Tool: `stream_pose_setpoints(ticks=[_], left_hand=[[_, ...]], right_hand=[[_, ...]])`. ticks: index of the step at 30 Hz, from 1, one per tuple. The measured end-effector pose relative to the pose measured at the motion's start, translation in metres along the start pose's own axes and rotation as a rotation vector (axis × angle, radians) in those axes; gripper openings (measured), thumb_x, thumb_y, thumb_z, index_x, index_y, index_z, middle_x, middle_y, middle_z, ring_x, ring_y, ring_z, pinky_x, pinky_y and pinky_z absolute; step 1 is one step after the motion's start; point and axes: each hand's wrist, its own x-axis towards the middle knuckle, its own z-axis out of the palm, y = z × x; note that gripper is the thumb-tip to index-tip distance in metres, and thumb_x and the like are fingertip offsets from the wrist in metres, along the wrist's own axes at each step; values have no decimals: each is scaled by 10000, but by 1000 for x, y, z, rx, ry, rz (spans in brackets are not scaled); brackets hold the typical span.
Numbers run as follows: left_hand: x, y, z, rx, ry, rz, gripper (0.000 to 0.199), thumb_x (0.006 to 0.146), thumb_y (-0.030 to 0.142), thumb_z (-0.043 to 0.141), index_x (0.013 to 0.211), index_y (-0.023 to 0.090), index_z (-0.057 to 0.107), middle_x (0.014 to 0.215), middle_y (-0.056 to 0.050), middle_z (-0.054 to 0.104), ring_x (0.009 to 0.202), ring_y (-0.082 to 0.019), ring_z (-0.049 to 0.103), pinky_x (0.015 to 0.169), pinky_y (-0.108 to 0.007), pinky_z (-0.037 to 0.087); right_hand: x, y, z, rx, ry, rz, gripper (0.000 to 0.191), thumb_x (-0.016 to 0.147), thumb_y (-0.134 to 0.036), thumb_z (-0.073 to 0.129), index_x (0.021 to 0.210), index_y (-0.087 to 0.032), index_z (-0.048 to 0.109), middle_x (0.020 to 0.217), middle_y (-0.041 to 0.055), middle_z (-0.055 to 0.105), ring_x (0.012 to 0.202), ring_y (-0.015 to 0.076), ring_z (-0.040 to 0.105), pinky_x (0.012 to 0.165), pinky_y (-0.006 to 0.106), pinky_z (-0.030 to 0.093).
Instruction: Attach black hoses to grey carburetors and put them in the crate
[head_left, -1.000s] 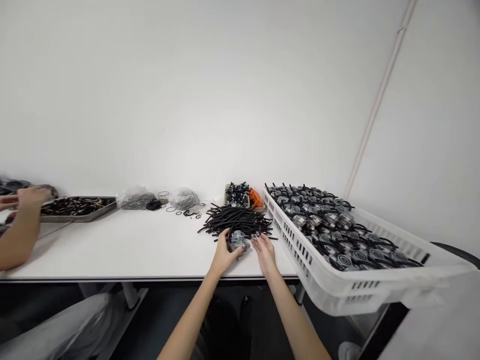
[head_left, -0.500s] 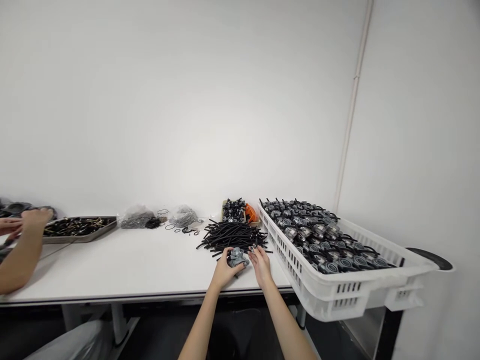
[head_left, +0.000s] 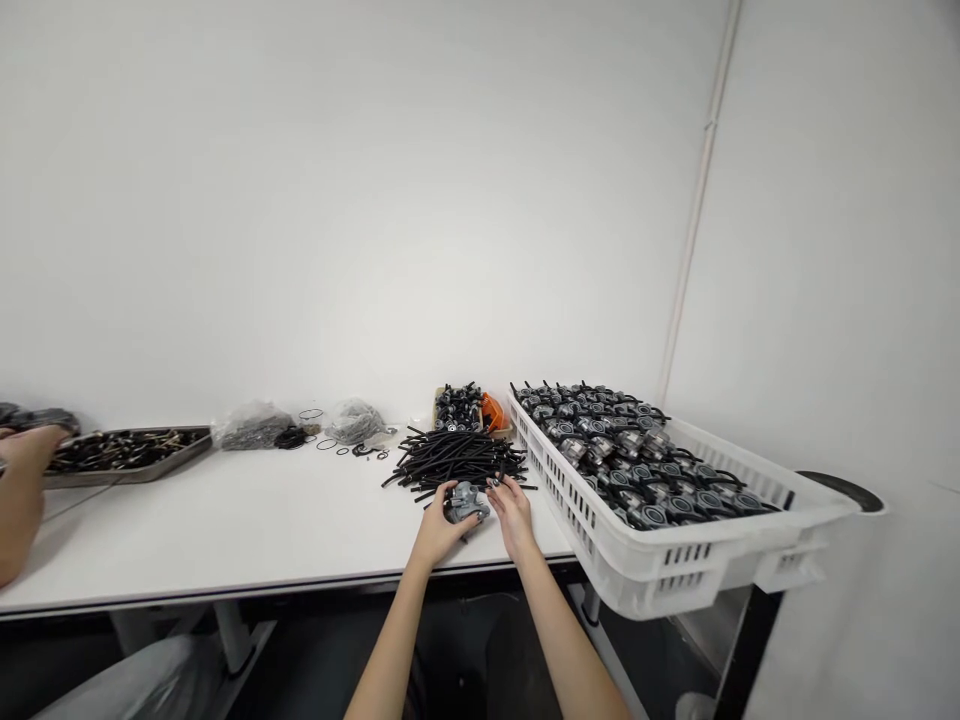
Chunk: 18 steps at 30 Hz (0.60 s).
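A grey cast-metal carburettor (head_left: 466, 502) sits between the person's two hands, low and just right of centre of the frame, above the near edge of the worktop (head_left: 225, 540). Its long axis seems to run roughly left to right, but the fingers cover much of the body, so its exact facing is hard to make out. A short dark stub shows beneath it.

The left hand (head_left: 444, 530) is curled around the carburettor's left side and has hold of it. The right hand (head_left: 514, 515) is partly open, with its fingers (head_left: 496, 486) at the upper right of the part; whether it grips or only steadies is unclear.

Just behind the hands lies a loose pile of black rubber hoses (head_left: 454, 462). Beyond it stands a small tray of black fittings (head_left: 457, 410) with an orange part (head_left: 492, 411) beside it. To the right, a white slotted plastic crate (head_left: 600, 535) holds rows of carburettors with hoses (head_left: 607, 440). Two clear bags of small parts (head_left: 247, 428) (head_left: 354, 422) and scattered O-rings (head_left: 328, 445) lie left of centre. At far left, a co-worker's hand (head_left: 22, 470) reaches beside a metal tray of dark parts (head_left: 127, 470).
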Motion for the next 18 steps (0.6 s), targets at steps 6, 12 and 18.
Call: stream_pose_setpoints(ticks=[6, 12, 18], left_hand=[[-1, -3, 0, 76, 62, 7, 683, 643, 390, 755, 1254, 200, 514, 1127, -88, 675, 1017, -251, 643, 919, -397, 481], [-2, -5, 2, 168, 52, 22, 677, 659, 413, 738, 1274, 219, 533, 1142, -86, 674, 1019, -252, 637, 910, -383, 481], [-2, -6, 2, 198, -6, 31, 779, 690, 409, 720, 1394, 241, 431, 1189, -90, 665, 1003, -246, 645, 888, -372, 485]], right_hand=[[1, 0, -2, -2, -11, 11, 368, 583, -259, 809, 926, -195, 690, 910, 41, 754, 772, 163, 690, 833, 315, 513], [-3, -5, 0, -11, -79, 47, 376, 590, -213, 789, 954, -191, 698, 938, 62, 759, 770, 164, 692, 849, 320, 505], [-6, -6, 1, -39, -188, 85, 402, 617, -231, 780, 1009, -189, 697, 968, 76, 756, 850, 186, 689, 814, 305, 503]])
